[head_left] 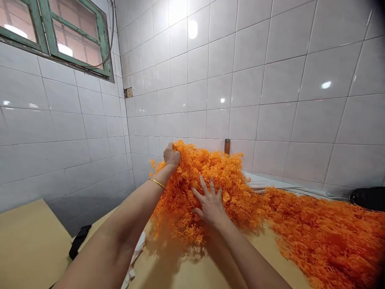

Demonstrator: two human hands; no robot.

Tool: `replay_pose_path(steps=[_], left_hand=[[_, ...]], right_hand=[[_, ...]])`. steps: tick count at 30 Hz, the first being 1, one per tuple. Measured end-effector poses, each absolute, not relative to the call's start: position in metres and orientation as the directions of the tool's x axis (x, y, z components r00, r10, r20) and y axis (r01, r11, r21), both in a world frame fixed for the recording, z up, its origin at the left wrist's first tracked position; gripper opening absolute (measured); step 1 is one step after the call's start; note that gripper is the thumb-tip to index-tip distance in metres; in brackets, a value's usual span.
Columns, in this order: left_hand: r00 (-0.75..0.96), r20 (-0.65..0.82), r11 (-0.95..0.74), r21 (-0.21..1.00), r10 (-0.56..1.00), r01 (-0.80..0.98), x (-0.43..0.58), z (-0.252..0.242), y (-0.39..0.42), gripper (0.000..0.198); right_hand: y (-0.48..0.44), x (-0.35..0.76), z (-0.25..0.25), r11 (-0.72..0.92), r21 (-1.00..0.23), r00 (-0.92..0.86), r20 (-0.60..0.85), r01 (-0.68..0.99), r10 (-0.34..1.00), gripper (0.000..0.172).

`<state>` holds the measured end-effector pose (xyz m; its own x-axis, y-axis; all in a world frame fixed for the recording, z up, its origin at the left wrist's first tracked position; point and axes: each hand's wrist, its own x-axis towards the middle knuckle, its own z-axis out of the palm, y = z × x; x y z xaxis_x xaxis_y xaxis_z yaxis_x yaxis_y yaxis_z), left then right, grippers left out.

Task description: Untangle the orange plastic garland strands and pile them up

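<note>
**Position.** The orange tangled material (240,192) lies on the pale table (180,273). It is heaped high against the tiled wall (270,100) at the centre and is spread in a long band toward the right edge of view. Whether it is plastic or fibre cannot be told.

**Hands.** The left hand (171,154) is closed in a fist at the top of the heap, with a bunch of strands clamped inside the curled fingers. The right hand (210,202) is laid flat on the front of the heap, fingers spread wide and pressed into the curls.

**Risks noted.**
1. The strands appear to be interlocked. A pull from the fist is judged likely to drag more than the bunch held, so the band on the right could be drawn out of place or over the table edge.
2. A gold bangle (156,183) is worn on the left wrist, just beside the curls, and snagging is considered possible.
3. A brown fitting (227,146) is fixed to the wall directly behind the heap, where lifted strands could be hooked and torn.
4. A white cloth (135,253) lies near the front edge of the heap, below the left forearm. It could be caught up and carried along with the material.
</note>
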<state>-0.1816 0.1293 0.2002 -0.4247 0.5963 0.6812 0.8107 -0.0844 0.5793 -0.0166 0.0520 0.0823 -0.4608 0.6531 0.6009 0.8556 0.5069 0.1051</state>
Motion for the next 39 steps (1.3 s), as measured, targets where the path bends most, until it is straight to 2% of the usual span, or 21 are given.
replay_pose_path(steps=[4, 9, 12, 15, 18, 21, 25, 26, 27, 29, 31, 32, 34, 36, 37, 39], left_hand=[[-0.378, 0.731, -0.189, 0.563, 0.568, 0.805, -0.188, 0.227, 0.131, 0.013], [-0.439, 0.718, -0.307, 0.654, 0.541, 0.691, -0.199, 0.248, 0.142, 0.006], [-0.463, 0.699, -0.321, 0.684, 0.544, 0.655, -0.19, 0.23, 0.142, 0.008], [-0.415, 0.704, -0.336, 0.667, 0.576, 0.666, -0.174, 0.184, 0.127, 0.008], [-0.079, 0.741, -0.361, 0.413, 0.667, 0.836, -0.162, 0.125, 0.1, 0.006], [0.15, 0.735, -0.404, 0.179, 0.661, 0.897, -0.156, 0.08, 0.076, 0.012], [0.318, 0.702, -0.399, -0.053, 0.637, 0.916, -0.151, 0.052, 0.057, 0.02], [0.35, 0.694, -0.406, -0.091, 0.629, 0.909, -0.149, 0.048, 0.054, 0.019], [0.378, 0.689, -0.416, -0.121, 0.618, 0.901, -0.147, 0.043, 0.051, 0.018], [0.407, 0.697, -0.43, -0.156, 0.59, 0.889, -0.143, 0.032, 0.045, 0.017], [0.419, 0.714, -0.447, -0.166, 0.56, 0.879, -0.14, 0.018, 0.038, 0.018], [0.426, 0.724, -0.461, -0.167, 0.543, 0.871, -0.139, 0.011, 0.035, 0.018], [0.421, 0.75, -0.487, -0.152, 0.51, 0.86, -0.137, -0.002, 0.031, 0.014], [0.398, 0.777, -0.502, -0.123, 0.487, 0.856, -0.137, -0.01, 0.029, 0.01], [0.385, 0.786, -0.5, -0.112, 0.485, 0.859, -0.137, -0.011, 0.029, 0.009], [0.364, 0.783, -0.475, -0.101, 0.504, 0.874, -0.137, -0.007, 0.031, 0.011]], right_hand=[[0.071, -0.011, 0.049, 0.458, 0.1, -0.429, 0.564, 0.884, 0.705, 0.049], [0.079, 0.008, 0.039, 0.399, 0.082, -0.374, 0.558, 0.913, 0.741, 0.049], [0.083, 0.011, 0.032, 0.373, 0.07, -0.351, 0.533, 0.925, 0.77, 0.049], [0.085, 0.011, 0.02, 0.382, 0.044, -0.351, 0.5, 0.923, 0.792, 0.05], [0.083, 0.014, 0.018, 0.443, 0.006, -0.399, 0.449, 0.896, 0.8, 0.052], [0.074, 0.025, 0.034, 0.517, -0.068, -0.467, 0.342, 0.853, 0.815, 0.055], [0.053, 0.041, 0.081, 0.631, -0.212, -0.565, 0.3, 0.746, 0.769, 0.026], [0.048, 0.043, 0.096, 0.656, -0.237, -0.578, 0.324, 0.717, 0.749, 0.027], [0.045, 0.042, 0.111, 0.665, -0.249, -0.567, 0.367, 0.704, 0.738, 0.033], [0.045, 0.036, 0.139, 0.639, -0.239, -0.432, 0.563, 0.731, 0.705, 0.037], [0.054, 0.026, 0.16, 0.61, -0.189, -0.298, 0.738, 0.77, 0.605, 0.036], [0.061, 0.02, 0.167, 0.591, -0.159, -0.269, 0.777, 0.791, 0.569, 0.044], [0.078, 0.008, 0.173, 0.51, -0.141, -0.247, 0.747, 0.848, 0.617, 0.07], [0.092, -0.002, 0.169, 0.405, -0.153, -0.227, 0.631, 0.901, 0.742, 0.083], [0.095, -0.005, 0.164, 0.368, -0.142, -0.223, 0.583, 0.919, 0.782, 0.079], [0.095, -0.01, 0.15, 0.354, -0.06, -0.262, 0.563, 0.933, 0.784, 0.05]])
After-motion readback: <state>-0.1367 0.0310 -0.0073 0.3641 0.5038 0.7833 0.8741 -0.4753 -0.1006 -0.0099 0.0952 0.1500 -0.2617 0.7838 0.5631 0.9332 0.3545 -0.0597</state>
